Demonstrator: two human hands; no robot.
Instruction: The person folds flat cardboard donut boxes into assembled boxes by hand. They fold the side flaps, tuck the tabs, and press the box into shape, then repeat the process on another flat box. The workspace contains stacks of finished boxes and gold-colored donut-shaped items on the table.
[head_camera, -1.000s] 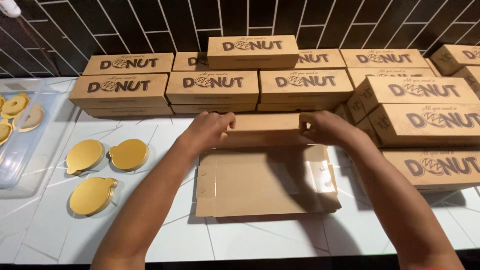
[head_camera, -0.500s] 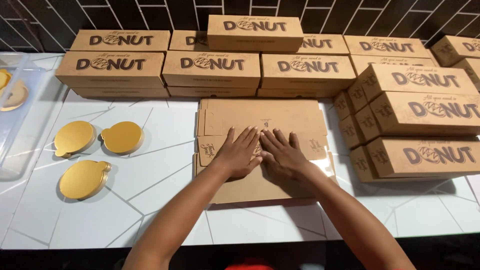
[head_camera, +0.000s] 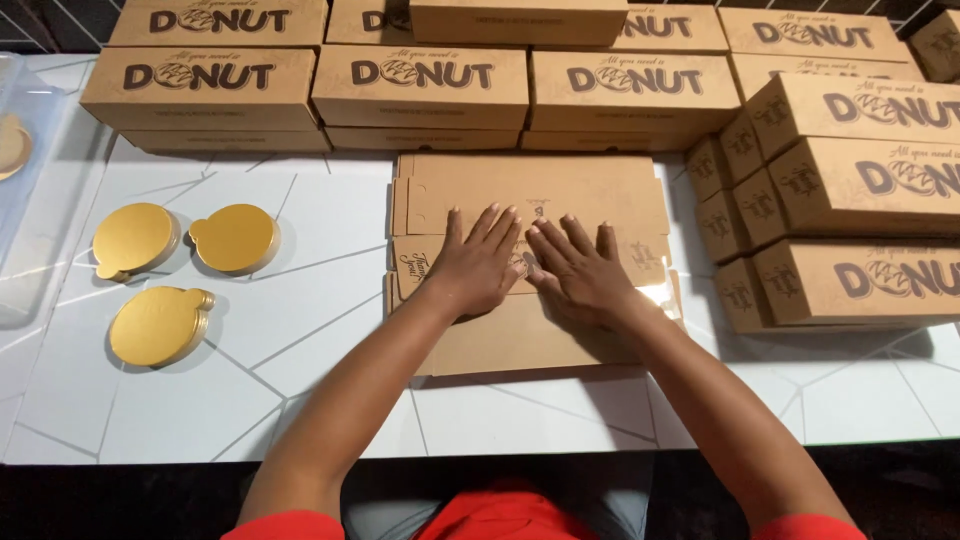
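Note:
A flat, unfolded brown cardboard box blank (head_camera: 530, 190) lies on the white table in front of me. My left hand (head_camera: 480, 265) and my right hand (head_camera: 580, 270) press down on its middle side by side, palms flat and fingers spread, thumbs nearly touching. Neither hand grips anything. The blank's near part is partly hidden under my forearms.
Finished brown printed boxes (head_camera: 420, 85) are stacked in rows along the back, and more boxes (head_camera: 850, 200) are piled at the right. Three round gold boards (head_camera: 160, 325) lie on the table (head_camera: 250, 390) at the left. A clear plastic tray (head_camera: 20, 200) sits at the far left edge.
A second ago my hands held the blank's far flap up; they have laid it down and now press flat on the middle of the blank. The view tilted downward.

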